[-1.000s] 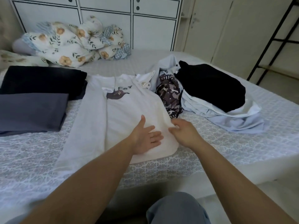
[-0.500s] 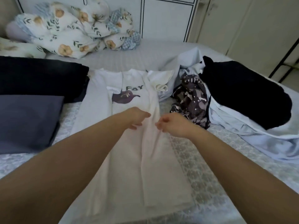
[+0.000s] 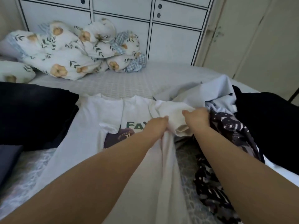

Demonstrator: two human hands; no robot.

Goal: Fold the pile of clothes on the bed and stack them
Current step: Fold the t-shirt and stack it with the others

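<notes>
A white T-shirt (image 3: 111, 113) with a green and purple print lies flat on the bed (image 3: 129, 81), its right side folded inward. My left hand (image 3: 155, 128) grips the folded edge near the print. My right hand (image 3: 196, 118) grips the shirt's right sleeve and shoulder beside it. To the right lies the unfolded pile: a dark patterned garment (image 3: 226, 143), a pale blue one (image 3: 215, 94) and a black one (image 3: 267, 123). Folded black clothes (image 3: 32, 110) and a folded grey piece (image 3: 8, 159) sit stacked at the left.
A floral duvet (image 3: 72, 50) is bunched at the head of the bed, against a white panelled cupboard (image 3: 161, 29). Cream wardrobe doors (image 3: 258, 38) stand at the right. The bedsheet shows between the shirt and the duvet.
Both hands have moved up the shirt from its hem to the shoulder area, and now grip the fabric. The camera has leaned closer over the bed.
</notes>
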